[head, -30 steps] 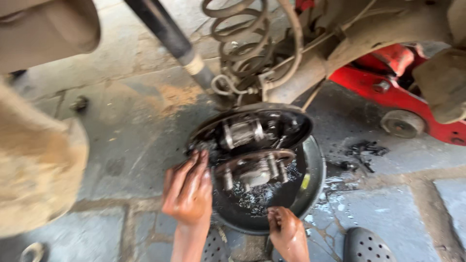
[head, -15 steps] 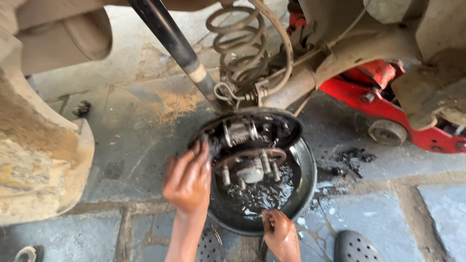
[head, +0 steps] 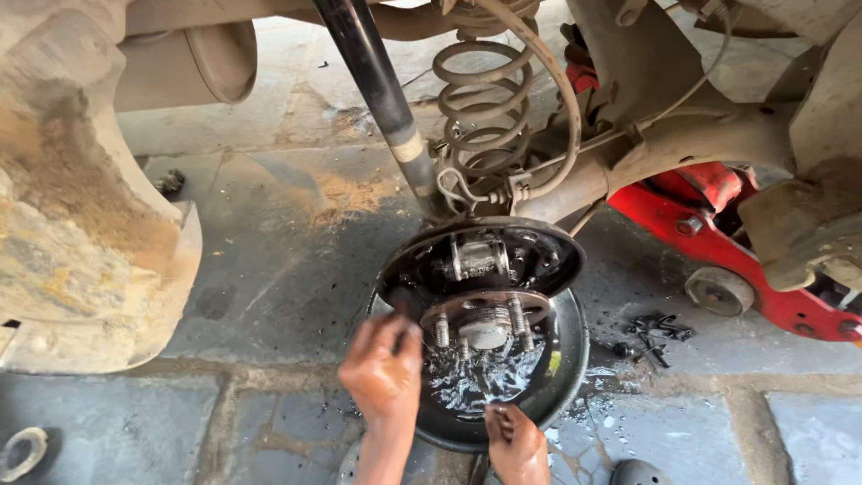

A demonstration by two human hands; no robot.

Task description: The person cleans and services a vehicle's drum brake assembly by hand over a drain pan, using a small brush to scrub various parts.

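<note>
Since a moment ago, both hands sit lower against the hub point(head: 485, 325), which stands under the spring point(head: 485, 117), above a wet pan point(head: 566, 377). Left hand point(head: 384, 370) fingers curl together at its left edge; right hand point(head: 516, 440) fingers pinch something small, unclear. Red jack point(head: 718, 242) lies far right.

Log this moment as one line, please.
left hand: on brake backing plate edge | right hand: at black drain pan rim | wheel hub: exposed, wet
</note>
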